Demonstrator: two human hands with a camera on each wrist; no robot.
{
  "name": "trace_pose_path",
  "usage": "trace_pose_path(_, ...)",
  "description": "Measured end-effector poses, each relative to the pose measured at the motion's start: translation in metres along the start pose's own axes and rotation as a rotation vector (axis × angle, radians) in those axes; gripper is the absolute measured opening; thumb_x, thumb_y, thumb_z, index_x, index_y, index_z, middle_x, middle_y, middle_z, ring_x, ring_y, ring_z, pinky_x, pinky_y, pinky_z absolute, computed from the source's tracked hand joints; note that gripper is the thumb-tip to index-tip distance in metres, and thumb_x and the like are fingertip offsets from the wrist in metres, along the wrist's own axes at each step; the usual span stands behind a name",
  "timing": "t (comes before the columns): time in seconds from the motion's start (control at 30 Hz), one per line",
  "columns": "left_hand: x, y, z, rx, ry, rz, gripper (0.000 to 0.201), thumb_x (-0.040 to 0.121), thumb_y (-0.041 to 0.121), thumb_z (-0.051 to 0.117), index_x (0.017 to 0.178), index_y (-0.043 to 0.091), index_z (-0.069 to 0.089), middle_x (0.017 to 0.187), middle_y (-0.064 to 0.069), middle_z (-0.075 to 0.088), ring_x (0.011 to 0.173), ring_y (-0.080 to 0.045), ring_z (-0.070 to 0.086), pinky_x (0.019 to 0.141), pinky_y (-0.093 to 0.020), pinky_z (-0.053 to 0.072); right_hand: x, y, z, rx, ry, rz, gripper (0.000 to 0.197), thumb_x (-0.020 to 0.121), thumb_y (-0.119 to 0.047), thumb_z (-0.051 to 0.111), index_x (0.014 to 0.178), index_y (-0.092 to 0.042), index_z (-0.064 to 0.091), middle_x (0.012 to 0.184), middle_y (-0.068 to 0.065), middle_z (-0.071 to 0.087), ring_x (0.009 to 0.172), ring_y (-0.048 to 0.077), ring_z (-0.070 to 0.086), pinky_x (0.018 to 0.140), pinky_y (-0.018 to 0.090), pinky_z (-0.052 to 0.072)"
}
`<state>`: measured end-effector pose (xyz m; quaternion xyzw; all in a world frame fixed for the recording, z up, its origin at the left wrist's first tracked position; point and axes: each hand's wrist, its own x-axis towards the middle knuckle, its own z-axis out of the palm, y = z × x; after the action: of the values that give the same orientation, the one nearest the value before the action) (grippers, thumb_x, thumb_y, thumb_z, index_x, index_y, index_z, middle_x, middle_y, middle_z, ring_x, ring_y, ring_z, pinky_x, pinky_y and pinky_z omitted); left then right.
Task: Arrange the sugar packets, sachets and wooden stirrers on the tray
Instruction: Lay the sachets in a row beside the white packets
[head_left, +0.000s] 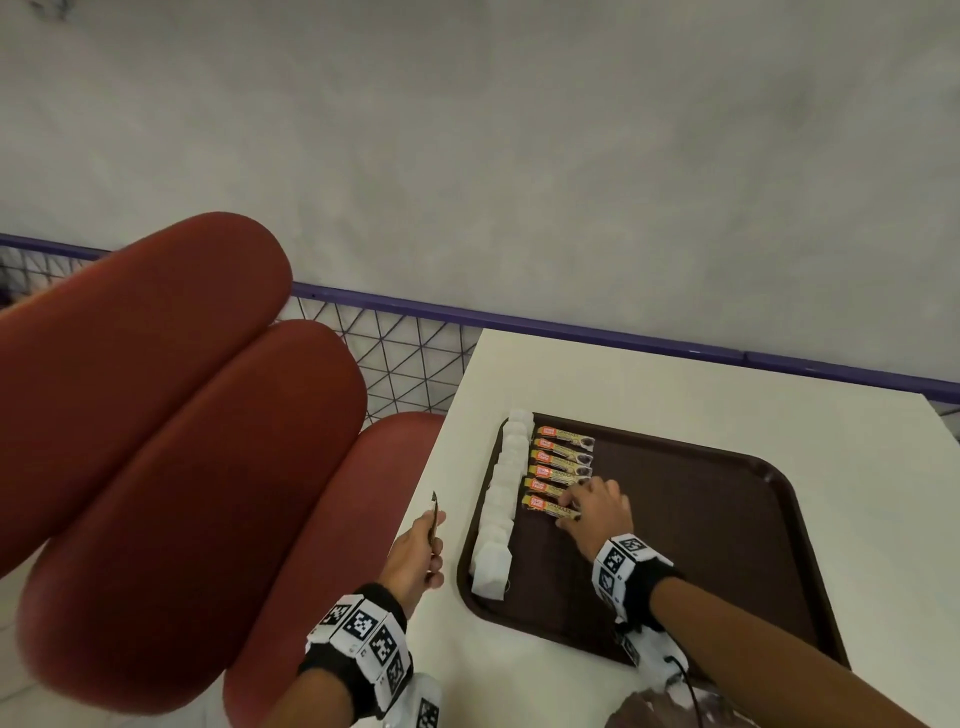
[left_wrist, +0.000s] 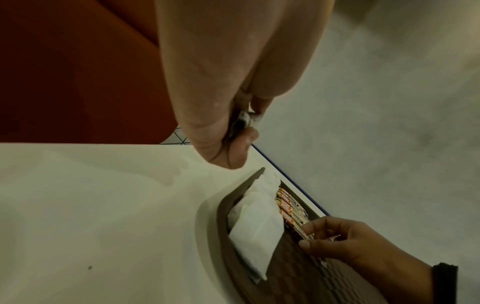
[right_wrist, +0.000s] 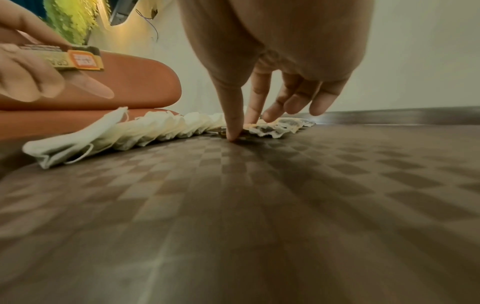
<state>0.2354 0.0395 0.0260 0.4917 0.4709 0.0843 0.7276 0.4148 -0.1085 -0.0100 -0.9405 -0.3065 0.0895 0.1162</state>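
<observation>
A brown tray (head_left: 701, 519) lies on the white table. Along its left rim runs a row of white packets (head_left: 501, 499), and beside them a row of orange-and-brown sachets (head_left: 563, 460). My right hand (head_left: 571, 506) is low over the nearest sachet (head_left: 545, 505), which lies flat on the tray. Thumb and forefinger pinch its right end. The right wrist view shows the thumb tip (right_wrist: 232, 136) pressed on the tray. My left hand (head_left: 439, 525) hovers off the tray's left side, gripping one sachet (right_wrist: 78, 59) and a wooden stirrer (right_wrist: 91, 86).
A red padded seat (head_left: 182, 415) fills the left, close to the table's left edge. A purple rail with wire mesh (head_left: 415, 358) runs behind the table against a grey wall. The right half of the tray is bare.
</observation>
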Motion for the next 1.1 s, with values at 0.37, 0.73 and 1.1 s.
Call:
trace_pose_path(0.37,-0.007,-0.002,0.001,0.157,-0.072,0.211,0.012,0.094,0.014,0.053,0.101,0.009,0.060,0.074,-0.001,0.053,0.063,-0.012,0.047,0.061,-0.023,0.042,-0.010,-0.008,-0.007,0.085,0.040,-0.054,0.028,0.087,-0.033,0.057,0.114,-0.025,0.055,0.121,-0.004,0.050,0.117,0.017,0.039,0.097,0.029,0.031)
trace_pose_path(0.73,-0.025,0.005,0.029,0.130,-0.216,0.324,0.011,0.093,0.014,0.054,0.101,0.017,0.060,0.106,-0.007,0.070,0.098,-0.017,0.063,0.077,-0.019,0.047,-0.056,-0.051,-0.020,0.777,-0.313,-0.269,0.025,0.090,-0.026,0.058,0.110,-0.012,0.061,0.090,-0.006,0.059,0.081,0.007,0.052,0.076,0.014,0.043)
trace_pose_path(1.1,-0.037,0.015,0.033,0.098,-0.233,0.220,0.031,0.098,0.034,0.042,0.102,0.012,0.065,0.097,-0.007,0.067,0.080,-0.017,0.057,0.070,-0.028,0.050,-0.065,-0.032,-0.038,0.605,-0.132,-0.172,0.018,0.079,-0.030,0.070,0.089,-0.025,0.056,0.086,-0.004,0.056,0.072,0.006,0.047,0.064,0.017,0.037)
